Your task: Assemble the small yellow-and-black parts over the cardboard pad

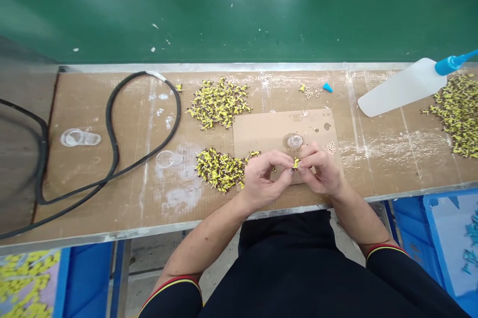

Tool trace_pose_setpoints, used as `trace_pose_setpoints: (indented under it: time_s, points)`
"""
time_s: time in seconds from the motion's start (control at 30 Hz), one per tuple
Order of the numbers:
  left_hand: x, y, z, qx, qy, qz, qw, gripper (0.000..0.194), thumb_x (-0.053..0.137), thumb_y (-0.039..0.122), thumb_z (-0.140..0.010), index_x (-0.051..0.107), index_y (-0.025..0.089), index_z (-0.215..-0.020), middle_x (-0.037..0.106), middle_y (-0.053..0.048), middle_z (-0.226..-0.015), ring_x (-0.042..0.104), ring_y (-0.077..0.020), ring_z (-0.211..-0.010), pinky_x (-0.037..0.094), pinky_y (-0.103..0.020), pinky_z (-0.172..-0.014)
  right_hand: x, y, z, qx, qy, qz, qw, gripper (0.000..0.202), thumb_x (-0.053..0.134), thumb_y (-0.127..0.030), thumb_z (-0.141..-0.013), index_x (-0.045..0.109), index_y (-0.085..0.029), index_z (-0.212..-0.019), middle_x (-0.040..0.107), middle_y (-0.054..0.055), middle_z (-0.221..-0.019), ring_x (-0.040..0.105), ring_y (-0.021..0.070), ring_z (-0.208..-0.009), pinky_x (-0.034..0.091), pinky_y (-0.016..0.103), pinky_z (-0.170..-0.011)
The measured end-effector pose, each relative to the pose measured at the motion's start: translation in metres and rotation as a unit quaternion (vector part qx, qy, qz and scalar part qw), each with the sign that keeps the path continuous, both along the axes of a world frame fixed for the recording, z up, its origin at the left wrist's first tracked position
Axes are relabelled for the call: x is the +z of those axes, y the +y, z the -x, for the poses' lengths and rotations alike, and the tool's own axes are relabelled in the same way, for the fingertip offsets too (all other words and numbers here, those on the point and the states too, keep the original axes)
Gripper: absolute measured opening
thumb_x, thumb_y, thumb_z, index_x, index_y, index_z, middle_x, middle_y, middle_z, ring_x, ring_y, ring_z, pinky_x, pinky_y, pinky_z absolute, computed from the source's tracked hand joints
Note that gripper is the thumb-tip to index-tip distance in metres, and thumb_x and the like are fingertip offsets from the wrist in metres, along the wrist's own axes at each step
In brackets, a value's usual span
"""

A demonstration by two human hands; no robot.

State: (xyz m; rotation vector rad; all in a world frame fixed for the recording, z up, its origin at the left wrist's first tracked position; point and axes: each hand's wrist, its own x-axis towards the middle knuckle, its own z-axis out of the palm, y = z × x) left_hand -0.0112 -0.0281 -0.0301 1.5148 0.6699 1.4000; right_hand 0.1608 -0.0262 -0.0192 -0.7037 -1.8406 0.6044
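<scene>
Between the fingertips of both hands is a small yellow-and-dark figure (pixel 296 164). My left hand (pixel 267 176) pinches it from the left, and my right hand (pixel 320 168) pinches it from the right. Just beyond the fingers, a small clear round dish (pixel 295 141) sits on a cardboard sheet (pixel 261 131). A little heap of tiny pale pieces (pixel 330 148) lies on that sheet beside my right hand. Left of my left hand, a pile of similar yellow-and-dark figures (pixel 220 169) spreads on the table, partly hidden by the hand.
Another figure pile (pixel 220 102) lies farther back, and a larger one (pixel 459 113) at the right. A white squeeze bottle (pixel 403 87) lies near a blue cap (pixel 327 87). A black cable (pixel 112 123) loops across the left. Blue crates (pixel 87 278) stand below the table edge.
</scene>
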Motion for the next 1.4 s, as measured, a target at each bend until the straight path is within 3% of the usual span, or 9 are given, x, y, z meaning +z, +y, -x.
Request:
trace_pose_setpoints:
  time_s: [0.33,0.47,0.57,0.63,0.87,1.0,1.1,1.2,1.4]
  points:
    - [-0.002,0.013,0.008,0.008,0.036,-0.037,0.999,0.006,0.068,0.013,-0.092,0.069,0.019,-0.09,0.076,-0.003,-0.082,0.074,-0.0125,-0.077,0.059,-0.023,-0.073,-0.006,-0.002,-0.007,-0.044,-0.016,0.001,0.999,0.026,0.064,-0.014,-0.092,0.057,-0.028,-0.113,0.062,-0.002,-0.079,0.054,0.0145,-0.063,0.051,0.029,-0.058]
    - [-0.001,0.035,0.035,0.207,0.04,-0.05,0.976,0.005,0.069,0.015,-0.092,0.071,0.02,-0.092,0.075,-0.002,-0.086,0.073,-0.0111,-0.08,0.058,-0.022,-0.074,-0.009,-0.004,-0.014,-0.066,-0.004,-0.004,0.998,0.029,0.066,-0.021,-0.093,0.058,-0.027,-0.12,0.062,-0.001,-0.08,0.051,0.0145,-0.061,0.05,0.031,-0.057]
    - [-0.006,0.057,0.058,0.397,0.032,-0.022,0.917,0.005,0.072,0.022,-0.091,0.072,0.019,-0.095,0.074,-0.001,-0.086,0.071,-0.0109,-0.077,0.057,-0.023,-0.073,-0.005,-0.003,-0.015,-0.054,-0.04,-0.03,0.997,0.026,0.065,-0.015,-0.093,0.059,-0.025,-0.117,0.066,0.002,-0.082,0.057,0.0158,-0.066,0.051,0.031,-0.057]
    - [-0.012,0.072,0.071,0.453,0.036,0.001,0.891,0.009,0.073,0.025,-0.089,0.072,0.018,-0.094,0.074,-0.001,-0.085,0.071,-0.0118,-0.075,0.056,-0.024,-0.071,-0.001,-0.002,-0.016,-0.043,-0.063,-0.042,0.996,0.023,0.064,-0.011,-0.092,0.061,-0.023,-0.111,0.066,0.002,-0.081,0.061,0.0162,-0.069,0.053,0.03,-0.06]
    - [-0.021,0.099,0.092,0.433,0.318,0.013,0.843,0.01,0.069,0.013,-0.084,0.076,0.019,-0.088,0.075,-0.005,-0.094,0.07,-0.0212,-0.097,0.054,-0.038,-0.093,0.0,0.0,-0.018,-0.03,-0.093,-0.044,0.994,0.018,0.064,-0.006,-0.091,0.062,-0.021,-0.101,0.065,0.001,-0.075,0.061,0.0138,-0.063,0.053,0.028,-0.058]
    - [-0.006,0.084,0.1,0.463,0.306,-0.038,0.831,0.015,0.062,0.015,-0.09,0.075,0.019,-0.095,0.073,-0.006,-0.099,0.069,-0.0173,-0.092,0.054,-0.031,-0.081,-0.001,0.001,-0.025,-0.057,-0.094,-0.047,0.993,0.019,0.065,-0.007,-0.09,0.065,-0.022,-0.101,0.067,0.0,-0.074,0.062,0.0139,-0.061,0.051,0.027,-0.055]
    - [0.009,0.067,0.108,0.398,0.303,-0.058,0.864,0.012,0.062,0.018,-0.091,0.073,0.019,-0.094,0.072,-0.002,-0.087,0.063,-0.0133,-0.074,0.05,-0.027,-0.069,0.001,0.001,-0.037,-0.104,-0.085,-0.043,0.99,0.021,0.069,-0.009,-0.088,0.067,-0.024,-0.101,0.069,0.0,-0.073,0.061,0.0145,-0.058,0.047,0.027,-0.05]
    - [0.021,0.055,0.115,0.231,0.365,-0.039,0.901,0.01,0.062,0.019,-0.092,0.072,0.019,-0.091,0.072,-0.002,-0.082,0.063,-0.0133,-0.073,0.05,-0.027,-0.07,0.005,0.003,-0.05,-0.169,-0.103,-0.019,0.98,0.018,0.07,-0.011,-0.088,0.068,-0.026,-0.098,0.065,-0.001,-0.069,0.055,0.014,-0.054,0.041,0.029,-0.048]
    - [0.028,0.046,0.109,-0.065,0.504,-0.004,0.861,0.014,0.066,0.029,-0.093,0.074,0.019,-0.1,0.074,-0.006,-0.098,0.069,-0.022,-0.095,0.053,-0.037,-0.087,0.01,0.009,-0.071,-0.205,-0.279,0.12,0.93,0.01,0.063,-0.025,-0.096,0.073,-0.024,-0.092,0.068,0.002,-0.078,0.064,0.0163,-0.066,0.048,0.031,-0.062]
